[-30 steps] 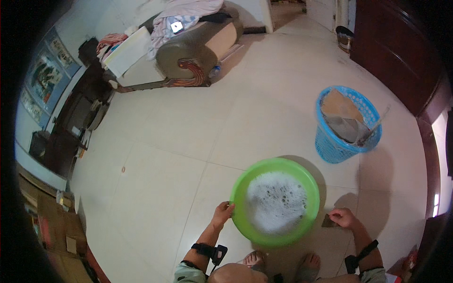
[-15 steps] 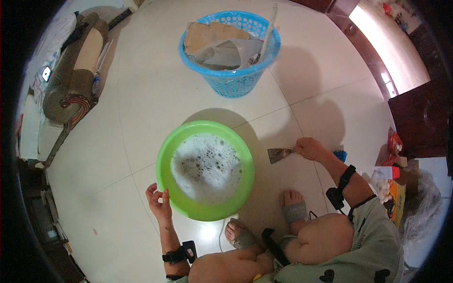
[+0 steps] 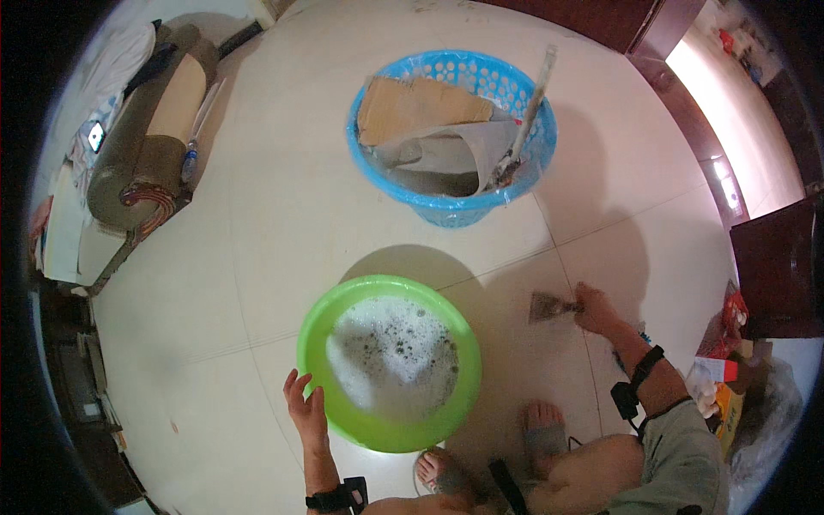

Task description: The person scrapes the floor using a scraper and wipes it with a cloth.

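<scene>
A putty knife (image 3: 551,306) with a broad flat blade is gripped by its handle in my right hand (image 3: 598,307), above the floor to the right of a round green basin (image 3: 468,360). White foam and bubbles (image 3: 395,348) cover the liquid inside the basin. Just beside the basin's left rim is my left hand (image 3: 306,410), fingers apart and nothing in it. I cannot tell whether it touches the rim.
Beyond the basin stands a blue perforated basket (image 3: 365,184) lined with plastic, holding cardboard (image 3: 421,112) and a stick (image 3: 536,99). A rolled mat (image 3: 124,172) lies at far left. Bags and boxes (image 3: 730,386) sit at right, below a dark wooden panel (image 3: 777,266).
The whole view has shifted, so the basin and basket appear lower. My right hand has carried the putty knife farther from the basin. The fingers of my left hand look more spread.
</scene>
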### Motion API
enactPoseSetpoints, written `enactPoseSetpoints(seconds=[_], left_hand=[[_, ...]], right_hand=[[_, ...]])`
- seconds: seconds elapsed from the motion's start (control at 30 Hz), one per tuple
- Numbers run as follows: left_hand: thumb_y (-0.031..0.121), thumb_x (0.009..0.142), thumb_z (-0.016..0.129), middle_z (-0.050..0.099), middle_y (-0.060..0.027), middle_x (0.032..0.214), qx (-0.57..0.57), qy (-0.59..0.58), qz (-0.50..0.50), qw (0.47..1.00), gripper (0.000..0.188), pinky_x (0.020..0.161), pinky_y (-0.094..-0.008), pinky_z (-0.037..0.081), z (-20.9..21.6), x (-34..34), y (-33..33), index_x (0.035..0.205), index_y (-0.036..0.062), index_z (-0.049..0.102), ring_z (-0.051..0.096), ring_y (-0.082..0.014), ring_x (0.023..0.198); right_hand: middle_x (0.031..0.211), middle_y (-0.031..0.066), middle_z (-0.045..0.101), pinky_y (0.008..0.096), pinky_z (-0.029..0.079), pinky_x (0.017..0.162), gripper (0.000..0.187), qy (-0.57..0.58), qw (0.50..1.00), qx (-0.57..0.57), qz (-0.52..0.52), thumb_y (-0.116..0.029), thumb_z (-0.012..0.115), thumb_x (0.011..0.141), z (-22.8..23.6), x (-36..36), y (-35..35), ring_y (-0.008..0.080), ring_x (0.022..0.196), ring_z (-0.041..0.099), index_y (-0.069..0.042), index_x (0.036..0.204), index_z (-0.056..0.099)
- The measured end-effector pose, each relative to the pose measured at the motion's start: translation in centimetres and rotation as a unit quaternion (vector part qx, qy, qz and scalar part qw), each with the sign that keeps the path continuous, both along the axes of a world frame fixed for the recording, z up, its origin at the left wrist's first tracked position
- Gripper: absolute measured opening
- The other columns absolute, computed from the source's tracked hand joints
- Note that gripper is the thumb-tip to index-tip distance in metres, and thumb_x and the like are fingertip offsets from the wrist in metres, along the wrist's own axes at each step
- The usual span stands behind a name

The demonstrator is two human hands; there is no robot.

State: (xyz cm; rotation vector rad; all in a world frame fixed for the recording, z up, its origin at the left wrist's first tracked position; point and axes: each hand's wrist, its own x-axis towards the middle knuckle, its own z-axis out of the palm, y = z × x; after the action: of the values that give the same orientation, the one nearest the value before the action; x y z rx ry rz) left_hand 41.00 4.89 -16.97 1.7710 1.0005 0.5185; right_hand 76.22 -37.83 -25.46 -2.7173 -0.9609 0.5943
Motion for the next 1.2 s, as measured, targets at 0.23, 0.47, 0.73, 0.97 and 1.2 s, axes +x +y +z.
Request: enactPoseSetpoints(seconds=[0.23,0.47,0.73,0.97,1.2], left_hand=[[-0.005,0.078,0.049,0.032,-0.0124,0.126,-0.005,0.033,0.006,0.999,0.023,0.087,-0.0316,0.041,-0.3,3.9,-0.4,0.100,-0.0018,0.051,0.045,-0.0220,0.107],[-0.006,0.076,0.051,0.040,-0.0113,0.120,-0.059,0.039,0.007,0.997,0.020,0.083,-0.0286,0.040,1.5,4.1,0.8,0.095,0.0001,0.053,0.044,-0.0184,0.107],[-0.012,0.071,0.052,0.043,-0.0100,0.115,-0.096,0.100,-0.011,0.990,0.029,0.085,-0.0315,0.042,8.6,-1.9,-0.1,0.095,0.0040,0.055,0.042,-0.0195,0.111],[-0.007,0.069,0.059,0.053,-0.0101,0.099,-0.114,0.205,0.081,0.969,0.020,0.073,-0.0308,0.054,19.3,-9.6,-4.5,0.087,0.0025,0.057,0.044,-0.0248,0.110],[-0.001,0.072,0.062,0.040,-0.0131,0.117,-0.086,0.224,-0.034,0.970,0.028,0.070,-0.0281,0.053,29.3,-8.5,-8.6,0.098,0.0052,0.055,0.054,-0.0191,0.096]], right_hand=[[0.066,0.0022,0.048,0.0246,0.041,0.050,0.017,0.374,0.621,0.526,-0.445,-0.006,0.055,0.079,5.1,6.0,3.9,0.0120,0.061,0.050,-0.007,0.093,0.047],[0.075,0.0044,0.052,0.0235,0.041,0.052,0.007,0.454,0.509,0.638,-0.356,-0.008,0.052,0.083,13.2,7.8,13.7,0.0148,0.067,0.052,-0.005,0.089,0.049],[0.072,0.0025,0.054,0.0214,0.041,0.044,0.011,0.404,0.559,0.573,-0.443,-0.018,0.055,0.083,15.9,7.9,17.0,0.0102,0.061,0.052,-0.008,0.084,0.052],[0.067,0.0011,0.052,0.0213,0.038,0.040,0.012,0.413,0.609,0.495,-0.461,-0.018,0.058,0.080,15.6,9.6,16.8,0.0099,0.049,0.046,-0.008,0.084,0.052],[0.064,0.0010,0.051,0.0241,0.032,0.036,0.013,0.349,0.612,0.386,-0.596,-0.021,0.059,0.076,19.9,6.3,16.0,0.0118,0.044,0.043,-0.009,0.079,0.054]])
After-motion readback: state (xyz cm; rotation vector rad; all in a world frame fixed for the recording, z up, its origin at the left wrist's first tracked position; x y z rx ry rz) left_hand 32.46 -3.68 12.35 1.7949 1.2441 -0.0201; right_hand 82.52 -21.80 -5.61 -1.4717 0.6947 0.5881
